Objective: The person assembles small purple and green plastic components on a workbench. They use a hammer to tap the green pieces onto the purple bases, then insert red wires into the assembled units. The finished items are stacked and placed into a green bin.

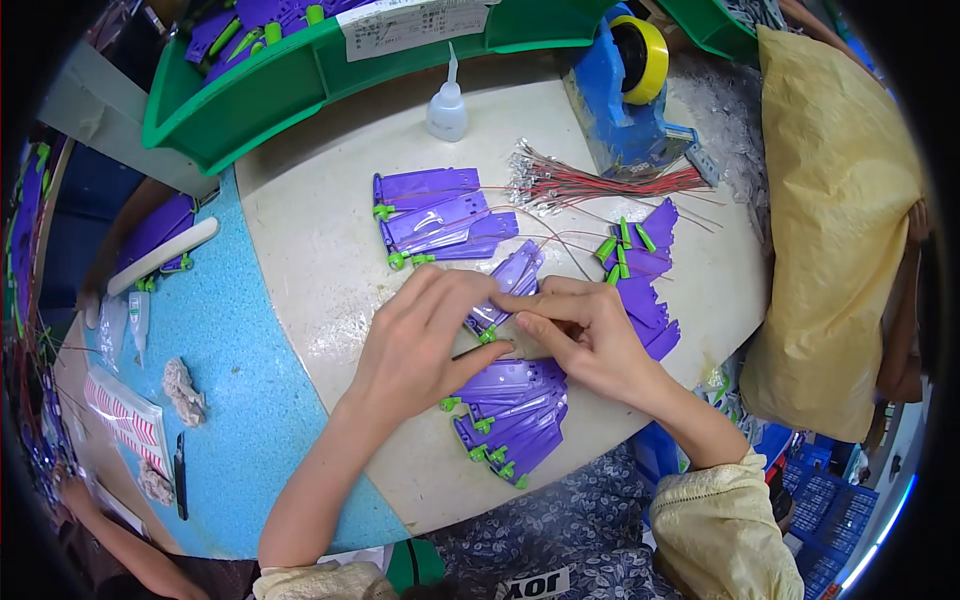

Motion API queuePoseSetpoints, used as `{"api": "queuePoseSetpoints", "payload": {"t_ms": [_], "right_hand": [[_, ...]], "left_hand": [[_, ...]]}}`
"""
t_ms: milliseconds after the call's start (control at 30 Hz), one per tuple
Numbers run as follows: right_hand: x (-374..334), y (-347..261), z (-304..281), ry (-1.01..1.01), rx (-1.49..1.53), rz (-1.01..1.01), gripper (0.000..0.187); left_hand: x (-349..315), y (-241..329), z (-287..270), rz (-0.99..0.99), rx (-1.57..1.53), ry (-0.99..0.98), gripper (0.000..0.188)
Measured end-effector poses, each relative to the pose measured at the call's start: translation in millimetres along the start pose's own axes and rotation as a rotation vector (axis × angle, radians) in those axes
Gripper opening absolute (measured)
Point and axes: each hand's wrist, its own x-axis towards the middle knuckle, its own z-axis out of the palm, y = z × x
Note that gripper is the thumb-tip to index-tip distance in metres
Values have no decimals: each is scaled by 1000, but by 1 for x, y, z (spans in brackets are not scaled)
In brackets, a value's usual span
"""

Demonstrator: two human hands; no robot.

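Between my hands, in the middle of the table, is a flat purple plastic part (518,268) with a green end piece. My left hand (420,325) is closed on this part, its thumb stretched toward the right hand. My right hand (590,335) pinches at the part's right edge; whatever is in its fingertips is hidden. Thin wires run close above my fingers. Purple parts with green ends (445,215) lie beyond the left hand, and a fanned stack of similar parts (512,415) lies just below both hands. More purple pieces (645,300) with small green pieces (622,250) lie to the right.
A bundle of red and black wires (610,185) lies in front of a blue tape dispenser (615,110). A white dropper bottle (447,112) stands near a green bin (240,115). At left are a knife (180,475) and another person's arm (130,545). A yellowish sack (825,240) stands right.
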Motion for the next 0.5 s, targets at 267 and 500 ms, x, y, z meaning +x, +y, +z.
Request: {"api": "queuePoseSetpoints", "payload": {"t_ms": [267,500], "right_hand": [[12,-1,-12,355,-344,-131,16],[69,-30,-21,-313,-53,243,13]], "left_hand": [[0,7,4,-45,53,-32,42],[-2,2,6,-163,-105,11,89]]}}
